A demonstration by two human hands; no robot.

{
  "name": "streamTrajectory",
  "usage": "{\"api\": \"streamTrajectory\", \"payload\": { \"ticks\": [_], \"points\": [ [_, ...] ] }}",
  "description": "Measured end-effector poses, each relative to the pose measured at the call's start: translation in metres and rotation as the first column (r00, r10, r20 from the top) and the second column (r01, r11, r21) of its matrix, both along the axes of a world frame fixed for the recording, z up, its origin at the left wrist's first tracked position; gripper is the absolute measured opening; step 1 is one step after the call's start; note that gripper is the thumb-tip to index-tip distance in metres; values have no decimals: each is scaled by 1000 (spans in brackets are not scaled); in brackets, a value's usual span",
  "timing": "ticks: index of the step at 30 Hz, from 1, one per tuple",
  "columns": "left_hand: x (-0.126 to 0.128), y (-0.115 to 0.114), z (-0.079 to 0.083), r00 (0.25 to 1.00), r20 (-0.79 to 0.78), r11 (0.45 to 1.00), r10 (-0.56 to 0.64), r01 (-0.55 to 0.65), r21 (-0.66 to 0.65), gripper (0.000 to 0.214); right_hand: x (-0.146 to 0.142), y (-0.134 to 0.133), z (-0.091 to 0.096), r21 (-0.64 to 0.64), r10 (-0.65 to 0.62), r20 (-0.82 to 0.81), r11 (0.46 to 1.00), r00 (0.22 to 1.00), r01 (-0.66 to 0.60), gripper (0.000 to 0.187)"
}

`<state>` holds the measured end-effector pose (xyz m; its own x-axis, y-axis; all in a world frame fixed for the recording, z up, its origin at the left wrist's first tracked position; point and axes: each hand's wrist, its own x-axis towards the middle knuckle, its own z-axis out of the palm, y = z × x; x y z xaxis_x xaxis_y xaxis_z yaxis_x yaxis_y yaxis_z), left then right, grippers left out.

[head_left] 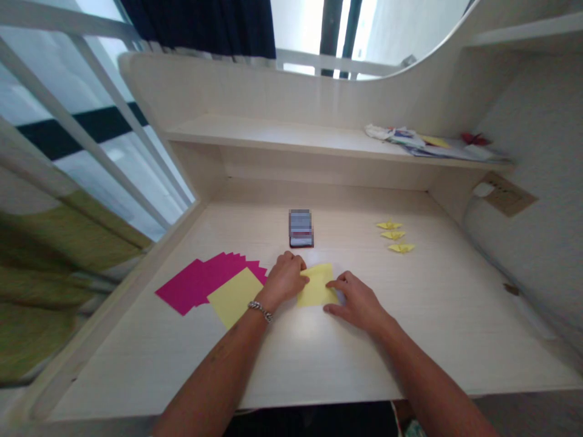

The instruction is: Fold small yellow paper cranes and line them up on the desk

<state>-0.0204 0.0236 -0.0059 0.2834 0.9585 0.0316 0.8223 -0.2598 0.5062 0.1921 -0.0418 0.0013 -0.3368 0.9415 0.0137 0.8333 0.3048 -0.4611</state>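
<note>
Yellow sheet (317,284) lay flat on the tabletop (319,358), just on your side of the phone (301,228). Your left hand (285,279) sat on the sheet's left edge, fingers curled close together and bearing down. Your right hand (357,300) lay at the right edge, fingers spread and flat, the index tip on the paper. Neither hand pinched the sheet; both only pressed it. Risks, as I judged them: the tabletop looked smooth, so uneven pressure from one hand could have slid or skewed the sheet toward the phone, and any crease set then would have run off-line. Your left hand covered the edge beneath it, so alignment there could not be checked. Left of the phone and nearer you, a loose yellow sheet (234,296) overlapped a fan of pink sheets (200,282), close beside your left wrist; a forearm sweep could have dragged them. Three small folded yellow figures (392,235) sat right of the phone, well apart from both hands, so they were at little risk.
</note>
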Motion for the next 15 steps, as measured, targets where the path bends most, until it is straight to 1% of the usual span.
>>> {"api": "streamTrajectory", "payload": {
  "ticks": [2, 4, 5, 7, 9, 10, 12, 13, 15],
  "points": [
    [3, -1, 0, 1000, 10, 1000, -5, 5, -4, 17, -1, 0, 1, -2, 11, 5, 1000, 1000, -11, 49],
    [6, -3, 0, 1000, 19, 1000, -11, 12, -15, 17, -1, -1, 1, 0, 22, 10, 1000, 1000, -22, 48],
    [7, -3, 0, 999, 43, 1000, -9, 11, -24, 18, -1, -1, 2, 2, 23, 12, 1000, 1000, -23, 48],
    [8, -4, 1, 987, 159, 999, 5, 1, -37, 19, -1, -1, 2, 10, 18, 13, 1000, 1000, -18, 48],
    [7, -4, 3, 941, 337, 998, 40, -19, -64, 19, -2, -1, 2, 20, 16, 6, 1000, 1000, -16, 53],
    [6, -3, 3, 904, 422, 996, 64, -28, -89, 18, -2, 0, 2, 28, 19, -1, 999, 1000, -19, 59],
    [3, -1, 4, 830, 546, 989, 111, -36, -147, 19, -3, 1, 2, 66, 34, -11, 997, 999, -33, 68],
    [2, 0, 5, 797, 589, 984, 133, -36, -175, 19, -4, 1, 3, 99, 42, -10, 994, 999, -41, 67],
    [0, 1, 5, 746, 646, 977, 160, -24, -213, 22, -4, 2, 6, 189, 60, 4, 980, 998, -59, 54]
  ]
}}
